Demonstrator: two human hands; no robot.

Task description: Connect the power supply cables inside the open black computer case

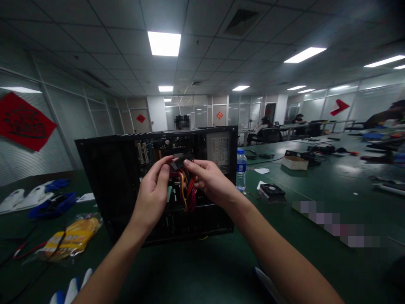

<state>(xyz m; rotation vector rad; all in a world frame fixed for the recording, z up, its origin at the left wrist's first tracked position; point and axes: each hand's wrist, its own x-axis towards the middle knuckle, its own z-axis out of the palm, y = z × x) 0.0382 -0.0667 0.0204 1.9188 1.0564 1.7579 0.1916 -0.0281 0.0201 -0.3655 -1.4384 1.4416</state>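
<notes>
Before one computer case (122,179): right hand (211,178), fingers pinching one black connector (180,163); left hand (153,188), grip unclear.

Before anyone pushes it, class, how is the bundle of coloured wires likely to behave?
The wire bundle would probably flop, since its thin strands curve downward. It may splay under a push, as some strands hang apart. Its black connector likely stays stiff, since it looks like a solid block.
</notes>
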